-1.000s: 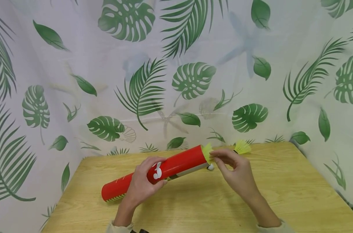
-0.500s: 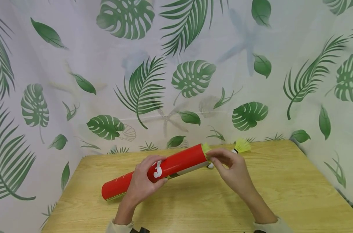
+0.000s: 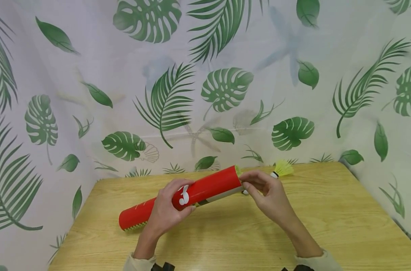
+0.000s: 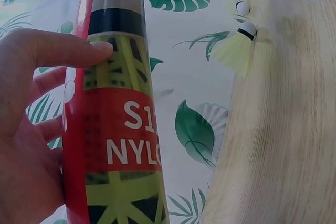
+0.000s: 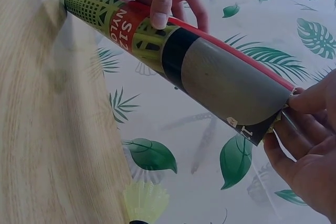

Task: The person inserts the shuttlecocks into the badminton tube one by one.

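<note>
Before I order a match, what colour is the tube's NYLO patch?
The patch is red, clearest in the left wrist view.

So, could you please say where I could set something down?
Bare: the table right of the right hand and shuttlecocks; also between that hand and the left hand, nearer than the tube. Crowded: around the tube's mouth, by the shuttlecocks.
</note>
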Available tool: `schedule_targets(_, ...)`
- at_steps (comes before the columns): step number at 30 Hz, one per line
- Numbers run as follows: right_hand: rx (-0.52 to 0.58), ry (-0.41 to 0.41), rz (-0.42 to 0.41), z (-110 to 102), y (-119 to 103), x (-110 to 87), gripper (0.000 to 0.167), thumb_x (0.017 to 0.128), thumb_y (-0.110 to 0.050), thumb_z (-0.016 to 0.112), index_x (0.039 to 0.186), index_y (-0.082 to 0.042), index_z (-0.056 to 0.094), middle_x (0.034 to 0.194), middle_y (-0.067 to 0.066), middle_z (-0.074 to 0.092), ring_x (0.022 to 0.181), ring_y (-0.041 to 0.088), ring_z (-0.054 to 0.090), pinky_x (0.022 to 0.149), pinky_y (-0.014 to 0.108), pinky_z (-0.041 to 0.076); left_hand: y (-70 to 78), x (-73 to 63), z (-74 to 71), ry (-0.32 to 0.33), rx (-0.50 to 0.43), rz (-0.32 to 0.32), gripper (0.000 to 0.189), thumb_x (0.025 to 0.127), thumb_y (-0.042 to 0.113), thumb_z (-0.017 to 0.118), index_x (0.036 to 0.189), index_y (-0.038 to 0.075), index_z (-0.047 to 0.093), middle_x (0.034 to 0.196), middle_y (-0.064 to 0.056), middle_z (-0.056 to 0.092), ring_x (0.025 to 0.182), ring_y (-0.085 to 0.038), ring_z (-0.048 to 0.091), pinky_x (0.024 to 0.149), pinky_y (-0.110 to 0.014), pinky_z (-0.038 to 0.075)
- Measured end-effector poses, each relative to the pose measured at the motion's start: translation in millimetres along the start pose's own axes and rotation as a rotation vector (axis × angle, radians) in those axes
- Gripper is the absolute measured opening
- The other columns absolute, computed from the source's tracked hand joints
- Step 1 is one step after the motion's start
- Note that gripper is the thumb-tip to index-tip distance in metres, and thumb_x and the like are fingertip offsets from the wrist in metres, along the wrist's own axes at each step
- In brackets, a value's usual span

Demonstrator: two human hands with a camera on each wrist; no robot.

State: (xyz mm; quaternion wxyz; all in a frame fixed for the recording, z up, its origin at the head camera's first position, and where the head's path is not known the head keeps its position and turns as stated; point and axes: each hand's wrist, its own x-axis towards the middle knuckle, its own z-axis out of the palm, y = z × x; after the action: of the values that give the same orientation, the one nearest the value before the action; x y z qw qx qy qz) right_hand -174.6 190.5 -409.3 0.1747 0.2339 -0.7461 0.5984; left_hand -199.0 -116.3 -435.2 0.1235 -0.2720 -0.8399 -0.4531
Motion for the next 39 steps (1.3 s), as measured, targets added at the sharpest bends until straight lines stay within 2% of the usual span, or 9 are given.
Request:
schedule_targets(7, 0.019, -0.01, -0.008, 2.1, 1.3, 0.4, 0.022, 0.093, 0.015, 0.062, 0.111, 0.005, 0.064, 0.105, 0.017, 0.072, 0.096, 0.011, 0.071, 0.079, 0.025, 0.059, 0.5, -0.7, -0.8, -0.003, -0.003, -0.006, 0.064, 0.076, 0.011, 0.087, 0.134, 0.025, 0.063, 0.131, 0.01, 0.062, 0.115, -0.017, 0.059, 0.083, -0.033, 0.059)
schedule_targets(11, 0.026, -0.007, -0.034, 0.0, 0.0, 2.7, 0.025, 0.092, 0.015, 0.063, 0.115, 0.004, 0.064, 0.108, 0.018, 0.071, 0.1, 0.013, 0.071, 0.085, 0.025, 0.058, 0.4, -0.3, -2.0, -0.001, -0.01, -0.021, 0.064, 0.077, 0.012, 0.087, 0.134, 0.027, 0.063, 0.131, 0.011, 0.061, 0.115, -0.017, 0.059, 0.083, -0.033, 0.059)
schedule_targets(15, 0.021, -0.015, -0.06, -15.5, 0.6, 6.9, 0.031, 0.093, 0.015, 0.063, 0.121, 0.002, 0.063, 0.116, 0.019, 0.069, 0.107, 0.02, 0.07, 0.093, 0.027, 0.055, 0.3, 1.2, -4.0, 0.005, -0.009, -0.029, 0.065, 0.077, 0.013, 0.087, 0.135, 0.027, 0.062, 0.131, 0.012, 0.061, 0.115, -0.017, 0.058, 0.083, -0.034, 0.058)
schedule_targets(20, -0.081, 0.026, -0.053, -46.5, 11.0, 11.5, 0.03, 0.095, 0.012, 0.062, 0.123, 0.002, 0.063, 0.119, 0.017, 0.069, 0.112, 0.017, 0.067, 0.093, 0.022, 0.053, -0.3, 3.4, -6.3, 0.008, 0.008, -0.029, 0.065, 0.077, 0.014, 0.087, 0.135, 0.026, 0.062, 0.132, 0.011, 0.06, 0.116, -0.017, 0.057, 0.083, -0.035, 0.058)
schedule_targets(25, -0.181, 0.061, -0.022, -73.9, 31.9, 17.1, 0.033, 0.095, 0.01, 0.063, 0.127, 0.001, 0.064, 0.123, 0.016, 0.066, 0.116, 0.012, 0.063, 0.093, 0.018, 0.051, -1.6, 6.1, -8.1, 0.011, 0.02, -0.029, 0.065, 0.077, 0.015, 0.087, 0.136, 0.025, 0.062, 0.133, 0.01, 0.061, 0.117, -0.018, 0.057, 0.084, -0.035, 0.058)
schedule_targets(33, -0.432, 0.11, 0.069, -105.8, 67.8, 20.4, 0.036, 0.096, -0.003, 0.069, 0.132, -0.003, 0.064, 0.127, 0.014, 0.066, 0.114, 0.005, 0.061, 0.091, 0.012, 0.048, -3.6, 6.5, -9.8, 0.012, 0.02, -0.017, 0.064, 0.077, 0.014, 0.086, 0.136, 0.023, 0.062, 0.132, 0.007, 0.062, 0.116, -0.019, 0.058, 0.085, -0.035, 0.058)
schedule_targets(35, -0.46, 0.112, 0.088, -110.5, 75.1, 20.4, 0.036, 0.096, -0.006, 0.07, 0.132, -0.004, 0.064, 0.128, 0.014, 0.066, 0.114, 0.006, 0.06, 0.09, 0.011, 0.047, -3.9, 5.9, -10.0, 0.011, 0.013, -0.02, 0.064, 0.078, 0.013, 0.086, 0.136, 0.023, 0.062, 0.132, 0.007, 0.062, 0.116, -0.019, 0.058, 0.084, -0.035, 0.058)
schedule_targets(37, -0.49, 0.114, 0.11, -113.8, 80.5, 21.1, 0.035, 0.097, -0.008, 0.07, 0.131, -0.005, 0.064, 0.128, 0.014, 0.066, 0.115, 0.012, 0.06, 0.089, 0.011, 0.046, -4.5, 5.2, -10.2, 0.012, 0.008, -0.022, 0.064, 0.078, 0.013, 0.086, 0.136, 0.023, 0.062, 0.132, 0.007, 0.062, 0.116, -0.019, 0.059, 0.084, -0.034, 0.058)
schedule_targets(39, -0.503, 0.111, 0.134, -116.4, 85.7, 21.9, 0.034, 0.097, -0.009, 0.069, 0.131, -0.004, 0.064, 0.129, 0.016, 0.065, 0.117, 0.022, 0.059, 0.093, 0.023, 0.051, -4.8, 4.5, -10.3, 0.014, 0.005, -0.023, 0.064, 0.077, 0.013, 0.087, 0.136, 0.023, 0.062, 0.132, 0.007, 0.062, 0.116, -0.019, 0.059, 0.084, -0.034, 0.058)
